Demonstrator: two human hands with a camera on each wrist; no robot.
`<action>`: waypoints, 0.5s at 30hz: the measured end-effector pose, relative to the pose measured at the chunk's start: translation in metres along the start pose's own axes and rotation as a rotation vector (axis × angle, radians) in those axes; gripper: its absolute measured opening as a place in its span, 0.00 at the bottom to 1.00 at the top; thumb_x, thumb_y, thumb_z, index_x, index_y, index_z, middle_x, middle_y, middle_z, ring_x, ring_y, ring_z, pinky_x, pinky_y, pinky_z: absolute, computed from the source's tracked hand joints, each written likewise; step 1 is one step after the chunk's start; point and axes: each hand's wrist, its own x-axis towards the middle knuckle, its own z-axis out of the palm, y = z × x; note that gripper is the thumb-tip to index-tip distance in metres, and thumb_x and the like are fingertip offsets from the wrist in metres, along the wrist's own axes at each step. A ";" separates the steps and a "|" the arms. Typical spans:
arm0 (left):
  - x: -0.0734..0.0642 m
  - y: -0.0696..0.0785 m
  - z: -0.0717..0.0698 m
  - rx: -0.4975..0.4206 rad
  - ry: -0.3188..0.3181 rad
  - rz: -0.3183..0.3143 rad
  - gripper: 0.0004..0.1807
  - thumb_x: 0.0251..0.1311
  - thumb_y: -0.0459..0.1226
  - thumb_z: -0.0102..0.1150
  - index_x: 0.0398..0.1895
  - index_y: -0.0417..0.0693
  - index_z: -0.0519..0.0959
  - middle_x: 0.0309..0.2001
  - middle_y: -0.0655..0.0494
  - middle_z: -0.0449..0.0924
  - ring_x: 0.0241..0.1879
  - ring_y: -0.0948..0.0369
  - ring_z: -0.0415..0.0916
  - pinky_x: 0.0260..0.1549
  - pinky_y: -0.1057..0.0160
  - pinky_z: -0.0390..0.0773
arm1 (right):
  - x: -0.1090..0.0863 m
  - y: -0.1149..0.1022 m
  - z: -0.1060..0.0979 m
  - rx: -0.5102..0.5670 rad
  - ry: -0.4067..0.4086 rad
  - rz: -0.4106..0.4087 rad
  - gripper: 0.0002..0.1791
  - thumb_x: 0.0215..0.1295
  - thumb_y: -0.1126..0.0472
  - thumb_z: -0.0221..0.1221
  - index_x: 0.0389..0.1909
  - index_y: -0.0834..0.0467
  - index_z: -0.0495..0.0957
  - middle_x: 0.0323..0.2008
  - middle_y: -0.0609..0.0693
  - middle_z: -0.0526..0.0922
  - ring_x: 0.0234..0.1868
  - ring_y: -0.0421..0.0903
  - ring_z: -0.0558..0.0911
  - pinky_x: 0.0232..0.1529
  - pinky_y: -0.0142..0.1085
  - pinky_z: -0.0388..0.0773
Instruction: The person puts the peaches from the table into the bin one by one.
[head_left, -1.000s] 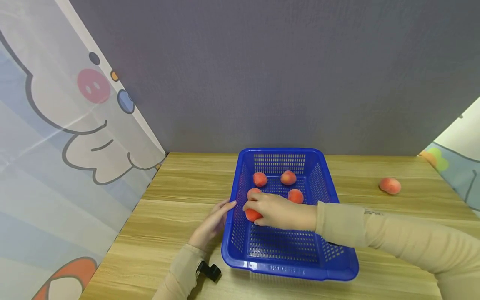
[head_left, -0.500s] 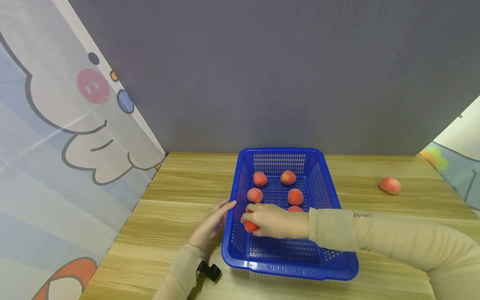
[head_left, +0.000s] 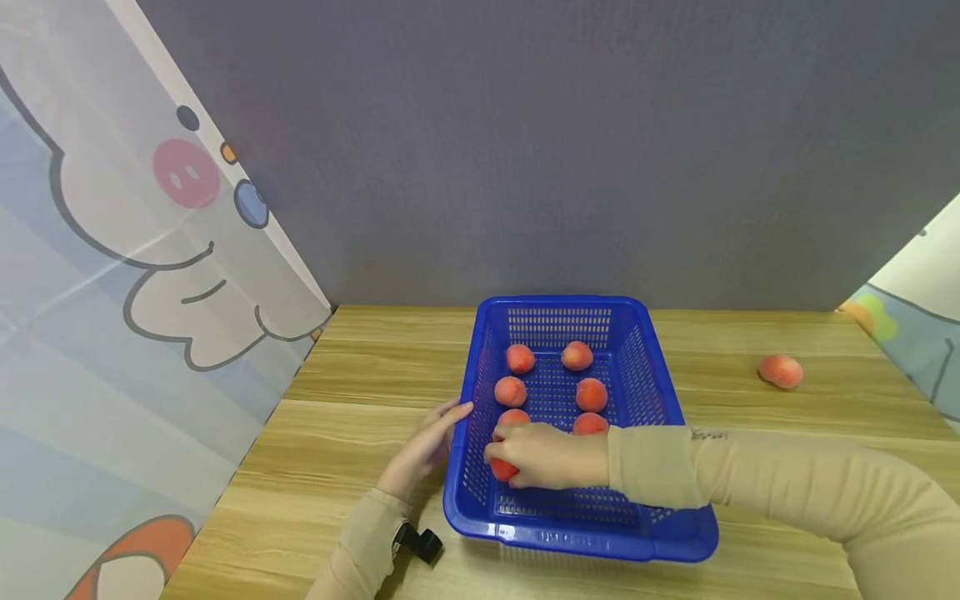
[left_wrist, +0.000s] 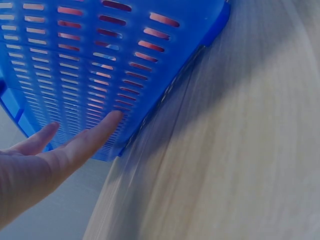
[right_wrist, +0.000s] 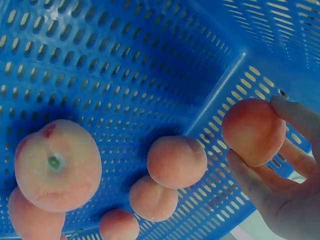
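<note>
A blue perforated plastic basket (head_left: 579, 546) holds several peaches set in two rough columns. Inside its near left part, my right hand (head_left: 551, 457) pinches a reddish peach (right_wrist: 254, 131) between thumb and fingers, close to the basket's wall. Just beyond that hand lies another peach (head_left: 514, 418), partly covered by the knuckles. In the right wrist view, a large peach (right_wrist: 57, 165) with its stem end showing sits on the basket floor. My left hand (head_left: 423, 446) rests against the outside of the left wall, a fingertip at the rim; the left wrist view shows its fingers extended.
A peach (head_left: 781, 371) lies on the wooden table (head_left: 360, 375) to the right of the basket. Behind the table stands a grey panel (head_left: 555, 158). A cartoon-printed sheet (head_left: 112, 292) hangs along the left side.
My right hand has moved toward the near side of the basket with its peach. Peaches it covered before now show beyond it. The left hand and basket have stayed in place.
</note>
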 end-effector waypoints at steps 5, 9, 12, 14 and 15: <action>0.000 0.001 0.001 0.019 -0.007 -0.003 0.24 0.65 0.35 0.37 0.61 0.30 0.54 0.41 0.49 0.77 0.37 0.60 0.77 0.39 0.60 0.77 | 0.001 -0.001 0.004 -0.037 0.017 -0.036 0.17 0.46 0.56 0.65 0.40 0.53 0.76 0.32 0.46 0.72 0.33 0.39 0.74 0.31 0.27 0.75; -0.002 0.005 0.004 0.034 -0.008 0.000 0.24 0.65 0.35 0.36 0.61 0.29 0.54 0.42 0.48 0.76 0.38 0.60 0.77 0.40 0.60 0.77 | 0.001 -0.002 0.006 -0.040 0.019 -0.036 0.17 0.45 0.56 0.65 0.40 0.53 0.76 0.32 0.45 0.72 0.34 0.39 0.74 0.31 0.26 0.75; -0.005 0.008 0.007 0.035 -0.007 0.004 0.24 0.65 0.34 0.36 0.60 0.28 0.54 0.41 0.50 0.76 0.38 0.60 0.77 0.40 0.61 0.77 | 0.001 -0.002 0.008 -0.034 0.010 -0.033 0.17 0.46 0.56 0.65 0.40 0.53 0.77 0.32 0.45 0.72 0.34 0.38 0.73 0.31 0.26 0.74; -0.007 0.010 0.009 0.031 -0.007 0.008 0.23 0.65 0.34 0.36 0.60 0.28 0.54 0.40 0.51 0.77 0.37 0.61 0.77 0.39 0.61 0.77 | 0.001 -0.002 0.008 -0.032 0.006 -0.039 0.17 0.46 0.57 0.65 0.40 0.53 0.77 0.31 0.45 0.72 0.33 0.38 0.73 0.31 0.25 0.74; -0.007 0.010 0.009 0.029 -0.009 0.010 0.23 0.65 0.34 0.36 0.60 0.28 0.54 0.40 0.51 0.77 0.37 0.61 0.77 0.39 0.62 0.77 | 0.001 -0.002 0.009 -0.033 0.003 -0.041 0.17 0.46 0.56 0.65 0.40 0.53 0.77 0.31 0.45 0.72 0.33 0.37 0.73 0.31 0.25 0.74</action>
